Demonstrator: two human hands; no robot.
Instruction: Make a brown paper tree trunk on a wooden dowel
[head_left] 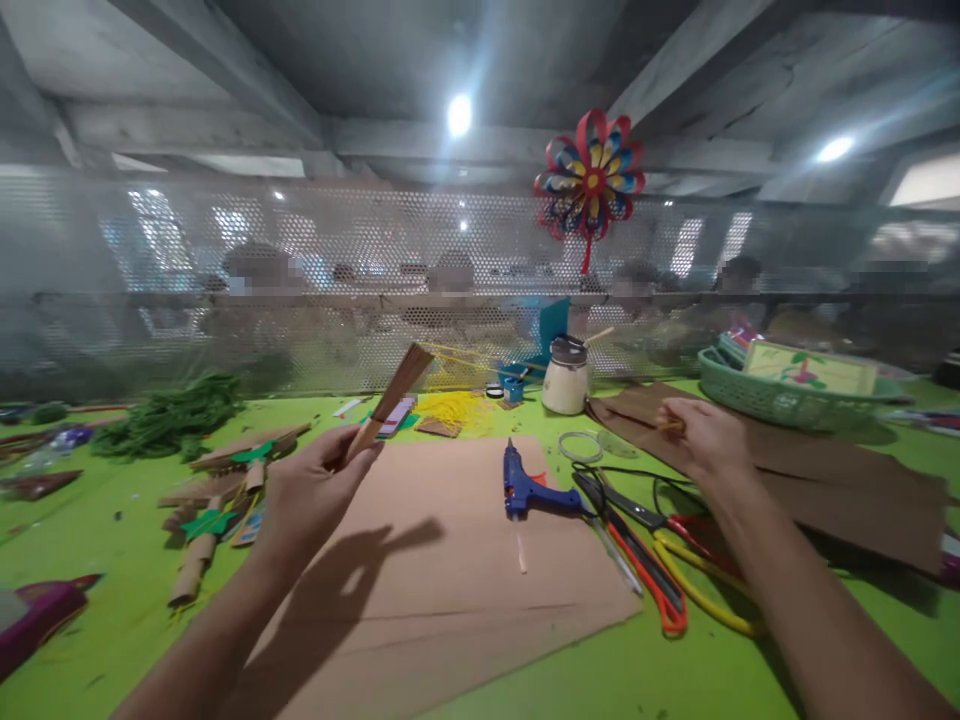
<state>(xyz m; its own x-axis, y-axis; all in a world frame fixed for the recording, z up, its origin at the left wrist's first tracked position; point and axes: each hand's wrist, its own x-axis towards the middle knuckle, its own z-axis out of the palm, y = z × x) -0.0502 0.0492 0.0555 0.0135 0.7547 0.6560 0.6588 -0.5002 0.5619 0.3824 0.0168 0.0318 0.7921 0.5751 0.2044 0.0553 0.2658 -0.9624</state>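
My left hand point(311, 495) is closed around a stack of narrow brown cardboard strips point(401, 385), held upright at a slant above the table. To the right, my right hand point(705, 440) is curled shut in the air over dark brown paper. Something small and brownish shows at its fingertips, too blurred to name. Between my hands, a blue glue gun point(517, 485) lies on a flat cardboard sheet point(450, 570), a clear glue stick poking from its back. An orange utility knife point(649, 570) and yellow-and-red-handled scissors point(712, 590) lie below my right hand.
Brown paper sheets point(825, 490) and a green basket point(795, 400) are at right. Behind stand a lidded jar point(567, 380) and yellow strands point(457, 412). Cardboard trees with green stars point(210, 522) and a green fibre heap point(169, 420) lie left. A paper flower point(592, 180) hangs on the mesh partition.
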